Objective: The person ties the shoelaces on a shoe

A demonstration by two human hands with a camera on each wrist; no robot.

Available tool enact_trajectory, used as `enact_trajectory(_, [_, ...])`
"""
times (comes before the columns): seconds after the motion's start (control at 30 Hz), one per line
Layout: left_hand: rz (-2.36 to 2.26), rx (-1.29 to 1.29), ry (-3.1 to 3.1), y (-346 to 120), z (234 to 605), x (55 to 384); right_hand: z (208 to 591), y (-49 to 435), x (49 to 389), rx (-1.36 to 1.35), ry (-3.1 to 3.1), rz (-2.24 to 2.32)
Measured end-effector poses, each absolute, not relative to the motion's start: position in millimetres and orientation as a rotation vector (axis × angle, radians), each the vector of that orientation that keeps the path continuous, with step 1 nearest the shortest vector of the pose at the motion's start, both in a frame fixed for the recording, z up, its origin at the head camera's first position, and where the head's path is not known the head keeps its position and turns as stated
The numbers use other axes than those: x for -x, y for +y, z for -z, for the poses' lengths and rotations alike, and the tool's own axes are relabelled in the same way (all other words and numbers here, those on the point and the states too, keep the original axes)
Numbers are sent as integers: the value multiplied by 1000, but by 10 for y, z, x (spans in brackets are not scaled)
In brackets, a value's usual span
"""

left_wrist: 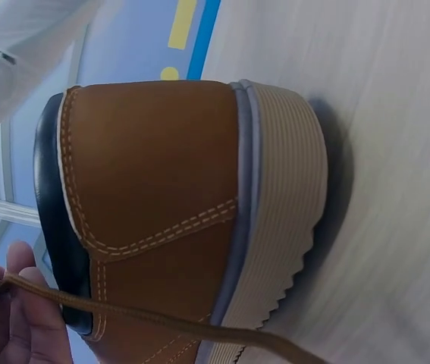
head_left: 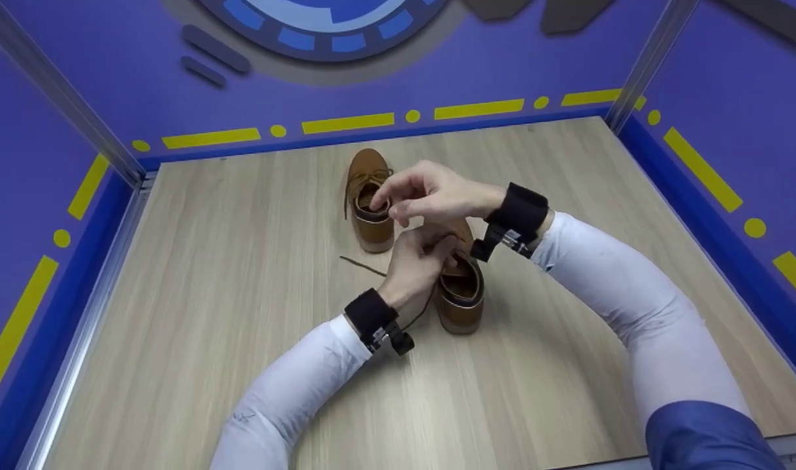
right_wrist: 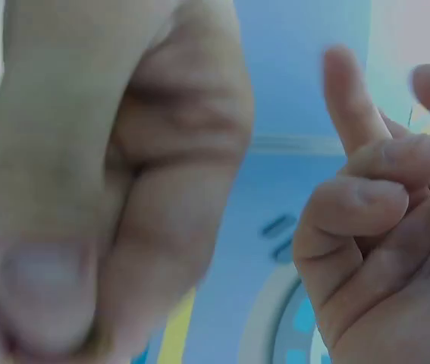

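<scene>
A brown leather shoe stands on the wooden tabletop, its toe pointing away and partly hidden behind my hands. Over its laced front my left hand pinches a brown shoelace between thumb and fingers. The left wrist view shows the shoe's stitched side and ridged pale sole. Just above and beyond, my right hand hovers with fingers loosely bent and thumb apart. In the right wrist view, no lace shows in the right hand; the left hand looms close and blurred.
Farther back and to the left stands the matching brown shoe, its lace tied over the front. A loose lace end lies on the tabletop left of my left hand. Blue-purple panels enclose the back and sides.
</scene>
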State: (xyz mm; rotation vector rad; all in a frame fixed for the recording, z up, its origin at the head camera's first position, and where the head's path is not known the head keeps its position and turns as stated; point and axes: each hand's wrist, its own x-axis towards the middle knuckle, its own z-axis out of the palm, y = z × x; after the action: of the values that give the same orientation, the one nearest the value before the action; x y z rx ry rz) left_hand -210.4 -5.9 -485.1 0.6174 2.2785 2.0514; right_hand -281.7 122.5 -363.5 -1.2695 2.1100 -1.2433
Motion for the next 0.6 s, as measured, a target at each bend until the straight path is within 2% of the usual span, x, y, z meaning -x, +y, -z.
enact_trajectory(0.3, [-2158, -439, 2063, -57, 4828, 2162, 3851, 1737, 2955, 1270, 2284, 1096])
enact_trajectory(0.6, [-2153, -434, 2053, -73, 4824, 2208, 4127, 2084, 2989, 1141, 2239, 1060])
